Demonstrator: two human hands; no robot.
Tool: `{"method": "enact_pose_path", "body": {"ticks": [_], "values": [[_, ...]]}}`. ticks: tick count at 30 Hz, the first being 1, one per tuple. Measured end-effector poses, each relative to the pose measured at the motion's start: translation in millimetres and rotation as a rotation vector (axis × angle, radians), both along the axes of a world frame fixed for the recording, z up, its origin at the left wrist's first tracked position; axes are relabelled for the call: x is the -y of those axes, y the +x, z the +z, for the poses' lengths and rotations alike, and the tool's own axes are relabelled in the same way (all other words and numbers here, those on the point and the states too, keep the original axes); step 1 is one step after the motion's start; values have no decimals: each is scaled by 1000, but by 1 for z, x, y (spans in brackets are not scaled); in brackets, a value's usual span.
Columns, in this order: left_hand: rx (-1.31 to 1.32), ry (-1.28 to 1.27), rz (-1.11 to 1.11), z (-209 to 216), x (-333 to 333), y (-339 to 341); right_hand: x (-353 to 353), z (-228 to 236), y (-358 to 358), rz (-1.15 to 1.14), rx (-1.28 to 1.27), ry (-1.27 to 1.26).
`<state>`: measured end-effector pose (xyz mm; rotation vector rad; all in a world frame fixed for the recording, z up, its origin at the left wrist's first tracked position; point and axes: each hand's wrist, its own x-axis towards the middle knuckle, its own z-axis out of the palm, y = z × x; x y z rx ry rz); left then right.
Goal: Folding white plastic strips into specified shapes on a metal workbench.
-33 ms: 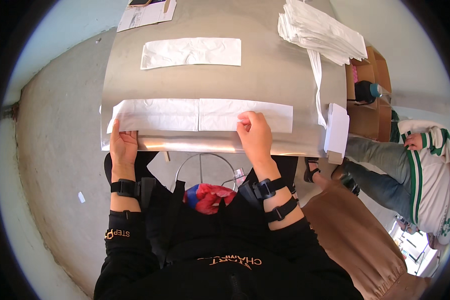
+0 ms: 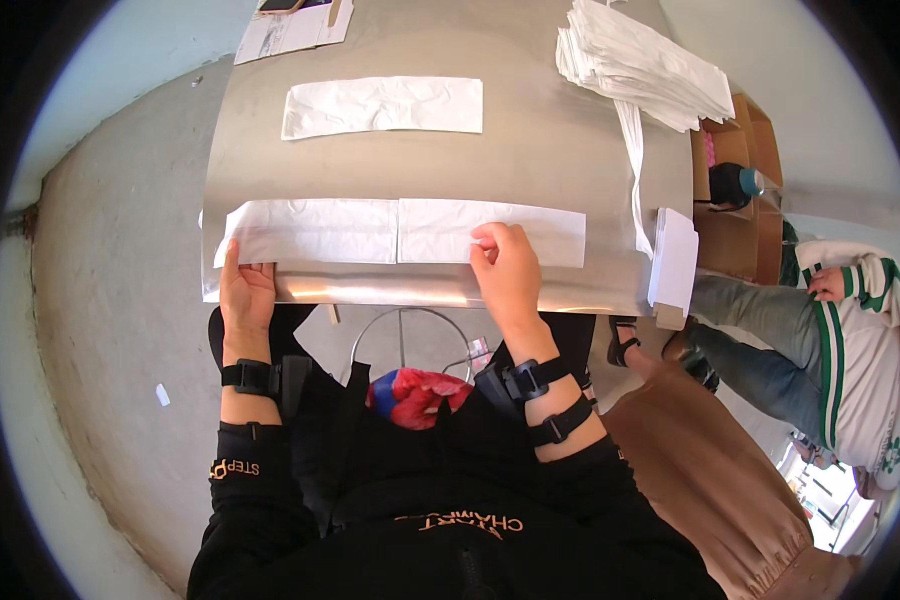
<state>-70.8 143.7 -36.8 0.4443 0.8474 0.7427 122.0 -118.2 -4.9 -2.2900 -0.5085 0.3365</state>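
Note:
A long, thin white folded strip (image 2: 310, 230) lies along the near edge of the metal table, with a dark line across its middle; I cannot tell whether it is one piece or two. At its left end my left hand (image 2: 247, 292) grips the near edge, thumb on top and fingers partly hidden beneath. Over the right half, my right hand (image 2: 510, 270) is closed in a pinch. Whatever its fingertips hold, if anything, is too small to make out. Farther back lies a shorter, creased white strip (image 2: 382, 106), apart from both hands.
A thick stack of white folded sheets (image 2: 640, 62) sits at the far right, a narrow white strip (image 2: 631, 160) trailing from it. White cards (image 2: 674, 260) stand at the table's right edge. Cardboard compartments (image 2: 765, 150) hold a dark bottle (image 2: 735, 184). Another person (image 2: 820, 320) is at the right.
My right hand has shifted very slightly left, still pinched. The left hand and the white strips stay where they were.

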Motion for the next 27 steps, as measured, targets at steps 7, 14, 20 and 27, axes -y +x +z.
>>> {"method": "enact_pose_path", "body": {"ticks": [7,14,20,27], "values": [[-8,-11,29,3,4,0,-42,2,-21,196,70,146],[-10,-22,24,4,5,2,-69,-2,-26,146,102,36],[-4,-16,20,3,3,1,-77,-5,-25,115,189,-20],[19,-14,15,1,1,0,-77,-4,-21,83,170,26]]}}
